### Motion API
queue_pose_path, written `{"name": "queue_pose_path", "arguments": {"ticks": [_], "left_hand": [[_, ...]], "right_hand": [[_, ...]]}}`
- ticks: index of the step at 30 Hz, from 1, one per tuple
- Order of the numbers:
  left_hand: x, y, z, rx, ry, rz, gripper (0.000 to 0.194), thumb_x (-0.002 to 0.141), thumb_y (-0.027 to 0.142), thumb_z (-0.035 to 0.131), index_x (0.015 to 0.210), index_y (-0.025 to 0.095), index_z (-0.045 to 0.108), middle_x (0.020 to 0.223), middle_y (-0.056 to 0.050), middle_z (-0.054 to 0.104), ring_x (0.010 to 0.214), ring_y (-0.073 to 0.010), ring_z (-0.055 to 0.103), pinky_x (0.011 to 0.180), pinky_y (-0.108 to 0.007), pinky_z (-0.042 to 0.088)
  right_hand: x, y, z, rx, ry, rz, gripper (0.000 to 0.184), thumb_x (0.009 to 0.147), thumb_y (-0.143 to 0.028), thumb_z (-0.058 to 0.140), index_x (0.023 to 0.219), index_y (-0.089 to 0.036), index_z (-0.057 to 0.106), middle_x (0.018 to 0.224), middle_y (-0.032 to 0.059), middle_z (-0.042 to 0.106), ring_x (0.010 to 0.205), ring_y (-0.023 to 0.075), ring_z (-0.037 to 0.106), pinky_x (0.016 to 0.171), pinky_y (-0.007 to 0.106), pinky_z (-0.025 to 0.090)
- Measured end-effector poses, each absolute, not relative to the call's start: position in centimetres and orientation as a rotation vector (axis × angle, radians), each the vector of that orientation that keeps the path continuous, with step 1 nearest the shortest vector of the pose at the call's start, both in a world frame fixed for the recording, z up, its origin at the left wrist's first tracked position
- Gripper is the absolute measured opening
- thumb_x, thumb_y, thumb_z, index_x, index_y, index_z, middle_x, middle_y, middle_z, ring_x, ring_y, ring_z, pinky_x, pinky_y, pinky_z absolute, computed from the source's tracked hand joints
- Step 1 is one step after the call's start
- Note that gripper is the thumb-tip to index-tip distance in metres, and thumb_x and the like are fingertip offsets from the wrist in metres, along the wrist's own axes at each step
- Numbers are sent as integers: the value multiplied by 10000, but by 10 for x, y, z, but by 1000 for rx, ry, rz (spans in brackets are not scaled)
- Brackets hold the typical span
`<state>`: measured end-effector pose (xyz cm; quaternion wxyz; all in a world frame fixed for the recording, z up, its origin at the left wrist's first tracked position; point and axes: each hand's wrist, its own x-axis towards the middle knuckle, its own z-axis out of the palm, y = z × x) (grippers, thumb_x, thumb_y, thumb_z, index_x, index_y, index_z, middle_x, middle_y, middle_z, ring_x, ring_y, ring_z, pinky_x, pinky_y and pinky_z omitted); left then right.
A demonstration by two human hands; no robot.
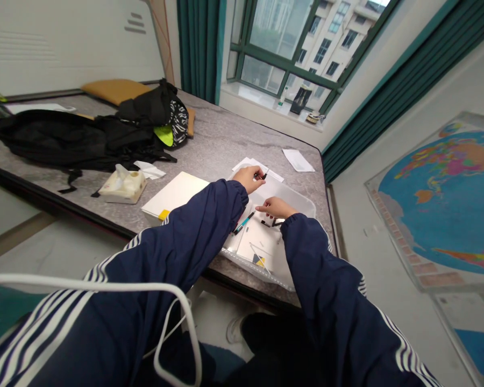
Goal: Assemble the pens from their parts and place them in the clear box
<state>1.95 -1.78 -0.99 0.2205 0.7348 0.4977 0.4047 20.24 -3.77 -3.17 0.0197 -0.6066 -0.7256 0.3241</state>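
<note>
My left hand (247, 179) is closed around a small dark object (260, 176) with a thin tip, perhaps a pen, above the far left side of a translucent plastic bin (304, 201). Inside the bin, my right hand (281, 207) has its thumb and fingers pinched together; what they hold, if anything, is too small to make out. Just below those fingers lies a black item (266, 223), partly hidden. A blue and black pen (244, 222) rests slantwise on the left, beside a white box (258, 242) with a grey and yellow mark.
Left of the bin is a white box (177, 194) with a yellow patch, then a tissue pack (124, 185). A black backpack (64, 138) and a patterned cap (179, 122) lie farther back. Papers (298, 160) lie behind the bin. A white cable (105, 282) crosses my left arm.
</note>
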Motion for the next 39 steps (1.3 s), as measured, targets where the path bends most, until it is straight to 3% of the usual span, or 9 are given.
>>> {"name": "queue_pose_path", "arguments": {"ticks": [3, 7, 11, 15, 21, 28, 35, 39], "left_hand": [[19, -17, -12, 2067, 1374, 1086, 182, 744, 259, 698, 900, 166, 679, 847, -38, 705, 813, -174, 630, 802, -295, 469], [18, -11, -13, 2083, 1394, 1087, 175, 737, 264, 706, 883, 170, 683, 851, -40, 700, 819, -174, 621, 806, -298, 466], [17, -4, -14, 2026, 1421, 1110, 187, 719, 267, 726, 877, 175, 686, 844, -36, 698, 836, -176, 617, 831, -301, 462], [17, -2, -15, 2016, 1411, 1085, 191, 711, 269, 735, 868, 171, 687, 817, -33, 694, 813, -172, 612, 830, -303, 459], [16, 1, -14, 1985, 1415, 1104, 198, 700, 264, 737, 865, 167, 685, 792, -26, 685, 778, -157, 602, 813, -294, 455], [15, -1, -12, 1922, 1392, 1138, 210, 686, 264, 753, 857, 160, 688, 758, -26, 679, 717, -141, 610, 786, -287, 457], [16, -2, -13, 1943, 1389, 1146, 260, 690, 267, 746, 922, 164, 692, 798, -35, 705, 771, -162, 644, 801, -294, 463], [16, -3, -14, 1975, 1394, 1118, 244, 685, 275, 740, 898, 165, 700, 815, -37, 710, 791, -172, 645, 802, -296, 464]], "right_hand": [[209, -34, -34, -1963, -2288, 1051, 364, 684, -470, 798, 604, -160, 626, 555, 62, 664, 428, 139, 567, 442, 248, 439], [208, -38, -32, -2034, -2388, 1180, 370, 529, -411, 888, 514, -155, 622, 481, 48, 625, 411, 131, 546, 450, 246, 438], [199, -47, -26, -1863, -2425, 1298, 404, 507, -483, 879, 518, -155, 644, 503, 48, 639, 425, 129, 559, 430, 228, 420], [188, -60, -28, -1846, -2456, 1424, 383, 458, -449, 903, 557, -152, 682, 488, 26, 624, 442, 133, 575, 451, 228, 439], [165, -80, -34, -1985, -2804, 1328, 398, 508, -375, 897, 777, -115, 761, 546, 41, 657, 583, 185, 660, 582, 253, 497], [150, -90, -21, -1769, -3226, 1067, 319, 510, -258, 877, 768, -113, 758, 604, 57, 685, 700, 219, 688, 668, 267, 506], [171, -70, -20, -1554, -2746, 1281, 48, 699, -157, 708, 716, -129, 673, 609, 43, 676, 530, 150, 642, 518, 226, 491], [189, -49, -17, -1500, -2247, 848, 104, 762, -157, 644, 864, -142, 661, 703, 36, 682, 540, 124, 632, 529, 217, 492]]}}
